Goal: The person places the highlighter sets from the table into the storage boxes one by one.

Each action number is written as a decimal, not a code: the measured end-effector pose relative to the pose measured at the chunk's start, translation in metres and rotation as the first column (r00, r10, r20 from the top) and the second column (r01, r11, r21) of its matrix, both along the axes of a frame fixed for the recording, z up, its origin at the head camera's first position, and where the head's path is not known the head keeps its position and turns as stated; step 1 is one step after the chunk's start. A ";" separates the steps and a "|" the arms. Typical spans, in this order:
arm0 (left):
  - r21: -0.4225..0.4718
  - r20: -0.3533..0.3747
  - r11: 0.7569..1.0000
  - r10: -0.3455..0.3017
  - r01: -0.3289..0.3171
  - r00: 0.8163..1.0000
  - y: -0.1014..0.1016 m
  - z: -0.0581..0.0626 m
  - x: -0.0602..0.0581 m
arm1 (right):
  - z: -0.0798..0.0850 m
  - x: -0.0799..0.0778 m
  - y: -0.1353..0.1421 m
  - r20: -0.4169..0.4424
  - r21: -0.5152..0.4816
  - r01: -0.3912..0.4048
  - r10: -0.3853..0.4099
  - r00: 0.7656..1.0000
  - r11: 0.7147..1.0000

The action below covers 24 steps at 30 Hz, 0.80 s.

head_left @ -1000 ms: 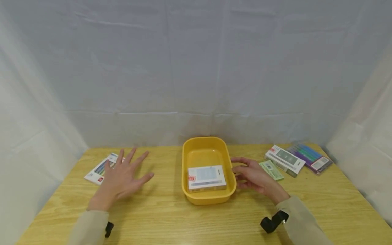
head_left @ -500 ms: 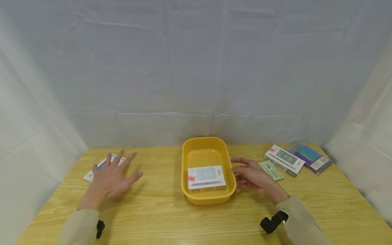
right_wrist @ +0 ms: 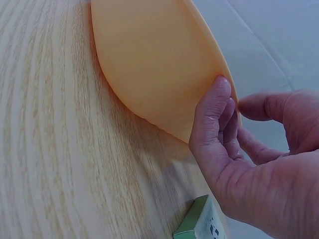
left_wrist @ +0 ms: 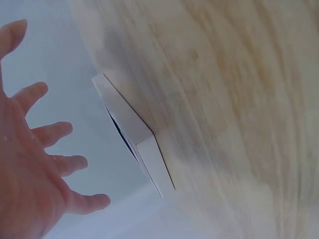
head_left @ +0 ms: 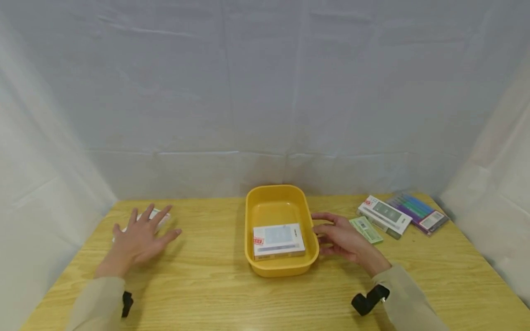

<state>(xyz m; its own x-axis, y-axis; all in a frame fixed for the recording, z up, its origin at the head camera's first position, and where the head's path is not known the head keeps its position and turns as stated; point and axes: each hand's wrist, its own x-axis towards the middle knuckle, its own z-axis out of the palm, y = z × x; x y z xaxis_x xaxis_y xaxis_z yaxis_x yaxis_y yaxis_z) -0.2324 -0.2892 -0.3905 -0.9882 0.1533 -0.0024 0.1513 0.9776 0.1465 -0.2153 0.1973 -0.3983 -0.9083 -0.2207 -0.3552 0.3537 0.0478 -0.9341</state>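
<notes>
Left hand [head_left: 134,241] released, spread above a white box [left_wrist: 121,107];
right hand [head_left: 341,236] released too; relaxed fingers [right_wrist: 212,107] touching the yellow tray [head_left: 283,272] from outside.

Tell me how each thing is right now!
Yellow tray: upright, open on top
Box in the tray: lying flat
Left hand: fingers spread, holding nothing
Right hand: touching the tray's edge
Leftmost box: flat, partly hidden
Green box: lying flat
Grey-windowed box: lying flat
Colored pack: lying flat

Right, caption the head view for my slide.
Left hand spread above a flat white box; right hand touching a yellow tray that holds another box.
</notes>
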 end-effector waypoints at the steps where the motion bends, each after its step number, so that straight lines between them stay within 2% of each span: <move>1: -0.001 0.011 1.000 0.006 -0.006 1.000 -0.002 0.000 -0.001 | 0.000 0.000 0.000 0.000 -0.001 -0.001 0.001 1.000 1.000; 14: 0.028 0.109 0.998 0.048 -0.051 0.993 -0.018 -0.003 -0.007 | 0.000 0.000 0.001 0.003 -0.012 -0.009 0.009 1.000 1.000; 20: 0.046 0.192 0.995 0.075 -0.085 0.979 -0.025 -0.005 -0.012 | 0.001 0.000 0.001 0.005 -0.006 -0.007 0.007 1.000 1.000; 24: 0.045 0.219 0.995 0.079 -0.091 0.973 -0.026 -0.006 -0.014 | 0.001 0.001 0.001 0.008 -0.001 -0.007 0.007 1.000 1.000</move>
<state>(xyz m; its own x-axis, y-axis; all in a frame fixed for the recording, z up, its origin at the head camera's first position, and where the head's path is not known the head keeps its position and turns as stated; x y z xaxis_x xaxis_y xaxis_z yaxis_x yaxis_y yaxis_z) -0.2469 -0.3155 -0.3966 -0.9745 0.0747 -0.2116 0.0271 0.9752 0.2195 -0.2148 0.1986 -0.3969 -0.9039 -0.2270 -0.3625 0.3611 0.0492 -0.9312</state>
